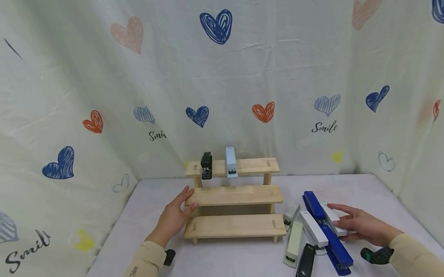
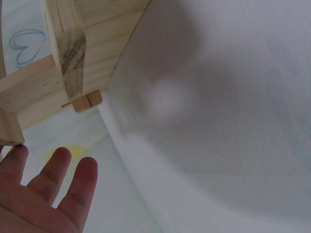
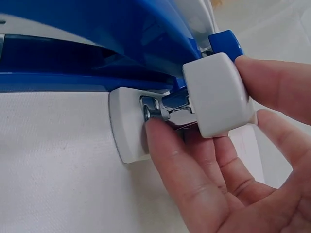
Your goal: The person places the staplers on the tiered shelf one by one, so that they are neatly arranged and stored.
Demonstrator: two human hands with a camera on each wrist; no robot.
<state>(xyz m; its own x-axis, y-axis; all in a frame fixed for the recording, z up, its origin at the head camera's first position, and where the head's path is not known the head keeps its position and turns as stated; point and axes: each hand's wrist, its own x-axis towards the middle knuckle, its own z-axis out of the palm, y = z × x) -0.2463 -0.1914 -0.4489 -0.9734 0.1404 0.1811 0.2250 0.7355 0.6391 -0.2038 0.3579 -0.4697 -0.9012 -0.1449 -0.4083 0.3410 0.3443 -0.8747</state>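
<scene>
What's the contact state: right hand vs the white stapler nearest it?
Touching. Right wrist view: the right hand grips the white stapler, a fingertip directly against it.

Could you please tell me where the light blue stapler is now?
In the head view, the light blue stapler sits on the top tier of the wooden rack, near the middle, just right of the black stapler.

Right fingers point(image 1: 347, 223) on white stapler point(image 1: 330, 214)

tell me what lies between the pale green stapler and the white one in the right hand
The long blue stapler and another white stapler, as the head view shows.
</scene>
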